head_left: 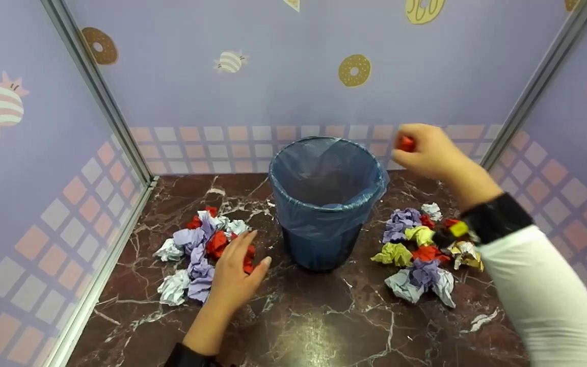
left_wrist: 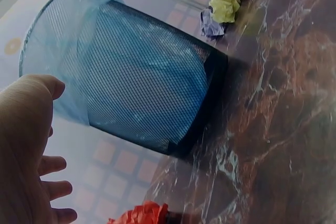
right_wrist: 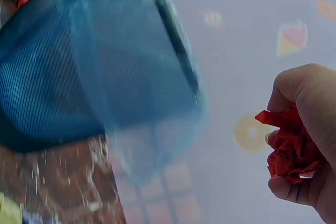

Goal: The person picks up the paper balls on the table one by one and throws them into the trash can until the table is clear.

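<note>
My right hand [head_left: 428,148] is raised at the right of the bin, about level with its rim. Its fingers grip a crumpled red paper ball [right_wrist: 294,148], most plainly seen in the right wrist view. The mesh wastebasket [head_left: 319,239], lined with a thin blue plastic bag [right_wrist: 152,145] folded over the rim, stands upright between my hands. My left hand [head_left: 237,272] hovers with loose, spread fingers at the right side of the left paper pile, overlapping a red ball [head_left: 248,260] in the head view. Nothing shows between those fingers in the left wrist view.
Crumpled white, purple and red papers [head_left: 189,239] lie left of the bin. To its right is another heap with yellow-green [head_left: 393,255], purple, red, white and gold papers. A flat white scrap [head_left: 479,321] lies nearer on the dark marbled tabletop [head_left: 303,316]. Patterned panels [head_left: 293,92] enclose three sides.
</note>
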`<state>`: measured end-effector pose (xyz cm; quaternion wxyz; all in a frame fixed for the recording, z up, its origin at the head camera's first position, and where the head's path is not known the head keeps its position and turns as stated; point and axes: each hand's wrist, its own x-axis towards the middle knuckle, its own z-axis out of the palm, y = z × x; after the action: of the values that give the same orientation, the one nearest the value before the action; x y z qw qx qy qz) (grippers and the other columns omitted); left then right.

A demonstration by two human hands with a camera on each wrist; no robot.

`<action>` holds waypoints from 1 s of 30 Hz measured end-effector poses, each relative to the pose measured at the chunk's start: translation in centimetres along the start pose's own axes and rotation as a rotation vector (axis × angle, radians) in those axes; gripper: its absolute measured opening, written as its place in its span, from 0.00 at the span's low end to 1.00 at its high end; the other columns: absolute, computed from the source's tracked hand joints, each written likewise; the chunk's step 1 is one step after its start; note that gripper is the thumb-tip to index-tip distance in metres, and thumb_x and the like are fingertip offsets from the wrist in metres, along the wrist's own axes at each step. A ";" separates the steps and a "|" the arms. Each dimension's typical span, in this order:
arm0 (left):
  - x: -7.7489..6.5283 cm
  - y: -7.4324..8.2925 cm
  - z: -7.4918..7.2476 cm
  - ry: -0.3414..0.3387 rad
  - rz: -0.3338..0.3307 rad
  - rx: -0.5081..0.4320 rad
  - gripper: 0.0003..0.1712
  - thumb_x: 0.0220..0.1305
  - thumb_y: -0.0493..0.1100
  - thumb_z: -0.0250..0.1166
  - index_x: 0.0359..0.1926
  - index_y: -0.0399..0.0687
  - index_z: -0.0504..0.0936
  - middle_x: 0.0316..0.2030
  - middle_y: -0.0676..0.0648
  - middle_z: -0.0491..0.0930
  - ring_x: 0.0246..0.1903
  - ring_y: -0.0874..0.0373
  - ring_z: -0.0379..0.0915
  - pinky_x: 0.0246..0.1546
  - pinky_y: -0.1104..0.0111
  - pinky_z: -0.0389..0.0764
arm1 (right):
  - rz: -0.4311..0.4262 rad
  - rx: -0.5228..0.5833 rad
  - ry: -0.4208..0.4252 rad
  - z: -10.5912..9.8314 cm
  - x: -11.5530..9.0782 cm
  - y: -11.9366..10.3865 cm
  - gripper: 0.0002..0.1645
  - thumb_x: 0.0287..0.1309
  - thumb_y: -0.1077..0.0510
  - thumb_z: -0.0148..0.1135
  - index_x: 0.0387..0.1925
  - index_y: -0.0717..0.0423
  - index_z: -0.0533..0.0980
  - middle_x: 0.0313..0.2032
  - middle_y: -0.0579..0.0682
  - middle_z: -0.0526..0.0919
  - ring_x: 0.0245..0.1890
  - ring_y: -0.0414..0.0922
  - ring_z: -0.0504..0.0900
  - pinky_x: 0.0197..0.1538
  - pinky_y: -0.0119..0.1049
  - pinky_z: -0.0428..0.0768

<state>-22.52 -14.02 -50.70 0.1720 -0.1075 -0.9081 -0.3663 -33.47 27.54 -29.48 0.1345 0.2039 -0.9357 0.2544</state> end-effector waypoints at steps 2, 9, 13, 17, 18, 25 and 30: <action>0.0 -0.4 0.0 0.004 -0.009 0.004 0.39 0.65 0.58 0.68 0.75 0.59 0.70 0.74 0.44 0.69 0.74 0.42 0.64 0.72 0.39 0.65 | -0.042 0.029 0.000 1.1 1.2 -1.2 0.03 0.57 0.62 0.64 0.34 0.56 0.77 0.29 0.50 0.74 0.28 0.46 0.72 0.32 0.36 0.73; -0.9 -1.8 -0.4 0.055 -0.028 0.002 0.39 0.63 0.55 0.70 0.73 0.54 0.72 0.73 0.40 0.70 0.73 0.39 0.65 0.71 0.38 0.66 | -0.117 0.070 -0.087 4.8 3.9 -5.2 0.15 0.53 0.62 0.64 0.45 0.57 0.80 0.31 0.50 0.77 0.30 0.44 0.74 0.36 0.36 0.75; -1.3 -2.4 -0.5 0.077 -0.039 -0.010 0.37 0.62 0.54 0.71 0.71 0.53 0.74 0.72 0.39 0.71 0.72 0.39 0.66 0.71 0.38 0.66 | -0.177 0.052 -0.143 6.6 4.5 -7.0 0.14 0.52 0.62 0.63 0.43 0.57 0.80 0.31 0.50 0.78 0.30 0.45 0.75 0.37 0.38 0.76; -1.6 -2.7 -0.7 0.091 -0.054 -0.015 0.37 0.62 0.53 0.71 0.71 0.53 0.75 0.71 0.39 0.72 0.71 0.38 0.67 0.70 0.38 0.66 | -0.236 0.029 -0.199 8.0 4.7 -8.2 0.09 0.52 0.62 0.62 0.37 0.55 0.77 0.29 0.48 0.75 0.30 0.45 0.73 0.39 0.39 0.73; -1.7 -2.8 -0.8 0.090 -0.058 -0.014 0.37 0.62 0.54 0.71 0.71 0.53 0.74 0.71 0.39 0.72 0.71 0.38 0.67 0.70 0.37 0.66 | -0.242 0.026 -0.211 8.3 4.7 -8.4 0.09 0.52 0.62 0.62 0.37 0.54 0.76 0.29 0.47 0.75 0.30 0.45 0.72 0.39 0.39 0.73; -2.0 -3.0 -1.1 0.062 -0.091 0.007 0.38 0.64 0.56 0.69 0.72 0.53 0.73 0.72 0.39 0.71 0.72 0.37 0.65 0.71 0.37 0.65 | -0.261 0.008 -0.258 9.2 4.7 -9.0 0.14 0.54 0.62 0.63 0.44 0.53 0.77 0.32 0.48 0.78 0.34 0.46 0.75 0.43 0.41 0.75; -2.1 -3.1 -1.3 0.063 -0.086 0.011 0.38 0.64 0.56 0.69 0.72 0.53 0.73 0.72 0.38 0.71 0.72 0.37 0.66 0.71 0.37 0.66 | -0.287 0.014 -0.254 9.5 4.8 -9.0 0.15 0.53 0.61 0.64 0.45 0.53 0.78 0.33 0.49 0.79 0.35 0.48 0.75 0.44 0.41 0.75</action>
<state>-21.27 -17.28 -52.64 0.1850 -0.0557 -0.9081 -0.3716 -35.04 13.86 -31.92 0.0489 0.3669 -0.9046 0.2116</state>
